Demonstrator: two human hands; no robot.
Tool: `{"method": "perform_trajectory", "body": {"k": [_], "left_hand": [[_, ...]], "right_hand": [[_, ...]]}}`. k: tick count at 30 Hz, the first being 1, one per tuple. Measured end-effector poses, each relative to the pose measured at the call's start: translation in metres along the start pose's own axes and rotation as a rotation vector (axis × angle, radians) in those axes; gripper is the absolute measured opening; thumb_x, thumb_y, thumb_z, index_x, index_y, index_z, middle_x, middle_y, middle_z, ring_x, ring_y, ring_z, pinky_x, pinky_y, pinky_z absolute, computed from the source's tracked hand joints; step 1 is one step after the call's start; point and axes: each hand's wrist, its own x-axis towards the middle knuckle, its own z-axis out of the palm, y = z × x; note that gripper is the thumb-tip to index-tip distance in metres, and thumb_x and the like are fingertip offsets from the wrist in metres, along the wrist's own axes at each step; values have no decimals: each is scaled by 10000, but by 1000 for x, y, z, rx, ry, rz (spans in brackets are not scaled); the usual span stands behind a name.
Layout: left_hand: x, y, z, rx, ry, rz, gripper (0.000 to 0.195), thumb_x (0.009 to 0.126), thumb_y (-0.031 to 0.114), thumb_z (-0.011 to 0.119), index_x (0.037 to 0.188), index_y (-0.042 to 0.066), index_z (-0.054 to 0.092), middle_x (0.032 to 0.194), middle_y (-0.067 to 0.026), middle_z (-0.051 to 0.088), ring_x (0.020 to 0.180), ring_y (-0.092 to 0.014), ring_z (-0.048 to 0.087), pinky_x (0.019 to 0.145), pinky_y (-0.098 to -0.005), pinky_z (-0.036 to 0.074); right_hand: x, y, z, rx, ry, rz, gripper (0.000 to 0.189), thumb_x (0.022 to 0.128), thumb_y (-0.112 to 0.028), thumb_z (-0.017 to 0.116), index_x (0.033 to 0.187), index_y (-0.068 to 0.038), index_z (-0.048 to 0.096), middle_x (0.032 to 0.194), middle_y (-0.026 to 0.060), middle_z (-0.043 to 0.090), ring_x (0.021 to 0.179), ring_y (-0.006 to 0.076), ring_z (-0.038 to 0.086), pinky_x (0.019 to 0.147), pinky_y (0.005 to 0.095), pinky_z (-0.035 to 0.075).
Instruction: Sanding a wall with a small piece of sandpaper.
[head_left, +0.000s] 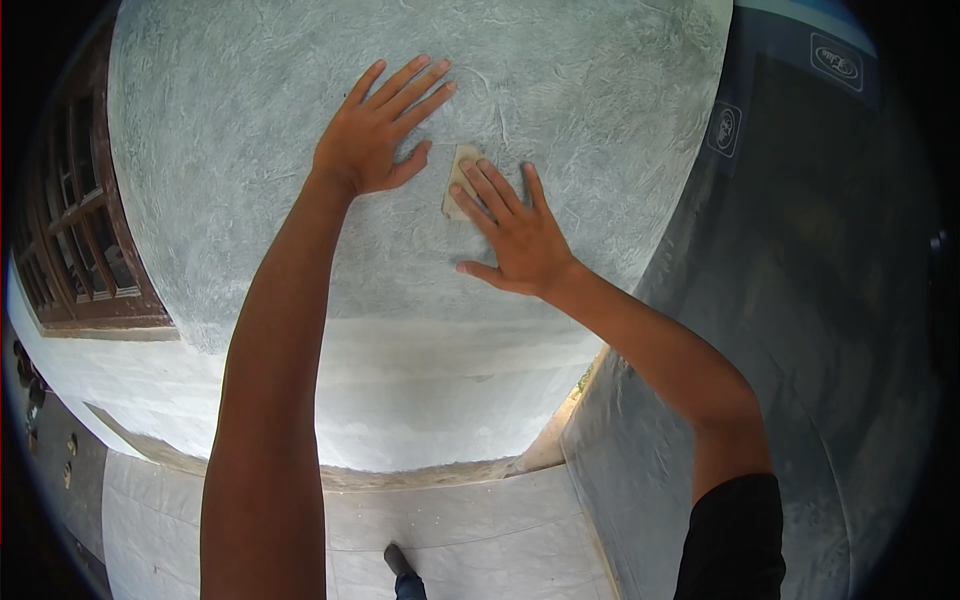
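Note:
My left hand (373, 127) lies flat on a grey, roughly textured plastered wall (405, 262), fingers spread, with nothing in it. Lower and to its right, my right hand (517, 232) presses a beige piece of what looks like sandpaper (457, 199) against the wall. The fingertips cover its right part, while the thumb and little finger stand out to the sides. Faint swirls and ridges mark the plaster around both hands.
A brown wooden window with panes (86, 217) is set in the wall at left. Along the right hangs a dark sheet (750, 300) bearing printed logos. Below are a pale floor covering (480, 517), a shoe (397, 559) and small debris (71, 444) at far left.

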Motion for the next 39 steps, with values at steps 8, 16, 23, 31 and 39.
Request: {"method": "perform_trajectory", "body": {"k": [8,16,23,31,39], "left_hand": [[-3,-2,1,-11,15,12,729,888,263,653,1573,268,404,1656,25,353,1540,-188,294,1276,-474,206],[-2,-2,-2,14,-5,-4,731,888,292,664,1569,294,399,1654,62,351,1536,-158,299,1275,-470,225],[1,-1,-1,2,2,-1,733,878,305,671,1563,293,411,1651,59,358,1534,-158,303,1277,-471,219],[2,0,0,-32,26,14,736,868,253,655,1565,269,417,1654,22,360,1536,-188,305,1274,-471,207],[1,-1,0,-20,16,16,730,884,253,645,1574,267,405,1656,18,358,1536,-190,306,1271,-468,210]], "right_hand": [[-1,-12,4,70,15,0,983,868,-710,615,1582,-94,338,1666,181,235,1564,334,188,1214,667,143],[10,-9,-4,9,18,56,1052,850,-718,626,1587,-38,308,1666,230,203,1558,380,176,1230,643,132],[30,22,-25,-124,133,238,960,900,-658,620,1599,-88,292,1671,231,193,1565,348,186,1204,683,135],[39,37,-31,-127,205,219,902,899,-643,626,1588,-134,341,1666,157,244,1552,316,215,1208,681,135],[24,28,-18,-125,135,40,966,865,-662,649,1589,-106,332,1661,172,247,1554,335,208,1222,662,130]]}}
